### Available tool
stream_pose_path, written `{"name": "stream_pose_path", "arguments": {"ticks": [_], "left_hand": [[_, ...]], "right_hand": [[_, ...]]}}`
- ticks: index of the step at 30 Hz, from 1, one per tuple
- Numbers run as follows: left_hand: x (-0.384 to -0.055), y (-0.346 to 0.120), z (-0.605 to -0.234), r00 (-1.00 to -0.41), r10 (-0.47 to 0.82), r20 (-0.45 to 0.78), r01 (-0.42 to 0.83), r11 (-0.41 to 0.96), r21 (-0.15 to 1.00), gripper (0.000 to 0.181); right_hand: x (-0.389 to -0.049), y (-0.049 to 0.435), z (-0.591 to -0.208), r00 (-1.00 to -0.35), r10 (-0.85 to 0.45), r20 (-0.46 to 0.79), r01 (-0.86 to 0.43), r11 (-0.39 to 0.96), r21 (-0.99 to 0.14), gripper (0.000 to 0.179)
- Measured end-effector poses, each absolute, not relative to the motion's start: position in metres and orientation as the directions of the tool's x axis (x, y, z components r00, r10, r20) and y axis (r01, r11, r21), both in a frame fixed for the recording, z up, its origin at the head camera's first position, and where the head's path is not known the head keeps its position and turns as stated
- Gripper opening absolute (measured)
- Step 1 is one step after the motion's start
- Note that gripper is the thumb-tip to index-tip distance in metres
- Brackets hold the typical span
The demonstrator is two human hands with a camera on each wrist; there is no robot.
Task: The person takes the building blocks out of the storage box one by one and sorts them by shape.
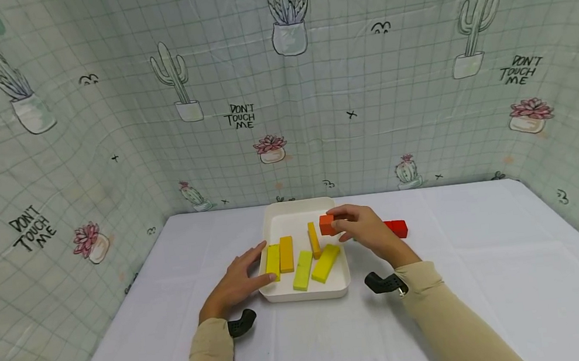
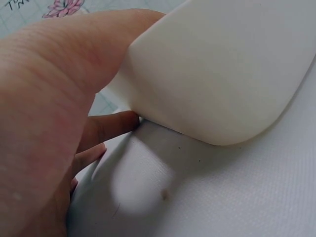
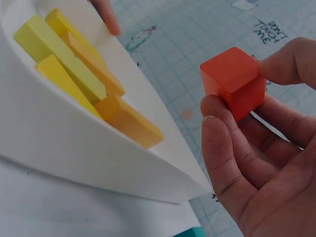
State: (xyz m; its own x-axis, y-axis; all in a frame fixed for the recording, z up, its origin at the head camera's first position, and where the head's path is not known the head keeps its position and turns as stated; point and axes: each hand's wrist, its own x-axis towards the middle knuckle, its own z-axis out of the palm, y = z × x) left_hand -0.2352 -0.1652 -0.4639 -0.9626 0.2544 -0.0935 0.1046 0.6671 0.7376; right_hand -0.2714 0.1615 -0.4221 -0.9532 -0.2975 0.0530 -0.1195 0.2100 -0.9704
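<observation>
Over the right edge of a white tray point(image 1: 304, 296), my right hand point(image 1: 366, 228) pinches an orange-red cube point(image 1: 326, 225) between thumb and fingers. The right wrist view has the cube point(image 3: 232, 81) raised above the tray's rim. My left hand point(image 1: 237, 283) holds the tray's left side, its thumb across the rim and a finger point(image 2: 116, 126) against the outer wall low down. Inside the tray lie several long blocks: a yellow block point(image 1: 273, 263) by the left thumb, an orange block point(image 1: 286, 254), a yellow-green block point(image 1: 302, 271), another yellow block point(image 1: 326, 263) and a narrow-looking orange block point(image 1: 314, 240).
Red blocks point(image 1: 397, 228) lie on the table right of the tray, partly behind my right hand. A teal piece point(image 3: 191, 232) shows beside the tray at the bottom of the right wrist view. A patterned cloth point(image 1: 340, 157) hangs behind the white-covered table point(image 1: 490, 271).
</observation>
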Motion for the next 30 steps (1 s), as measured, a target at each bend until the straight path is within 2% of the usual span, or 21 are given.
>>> {"name": "stream_pose_path", "arguments": {"ticks": [17, 30], "left_hand": [[-0.237, -0.164, -0.464, -0.965, 0.248, -0.091, 0.103, 0.672, 0.733, 0.084], [-0.237, -0.162, -0.464, -0.967, 0.228, -0.111, 0.077, 0.679, 0.730, 0.085]], "right_hand": [[-0.270, 0.199, -0.425, -0.965, -0.256, 0.052, -0.117, 0.244, -0.963, 0.043], [-0.266, 0.236, -0.422, -0.983, -0.181, 0.043, -0.080, 0.204, -0.976, 0.043]]}}
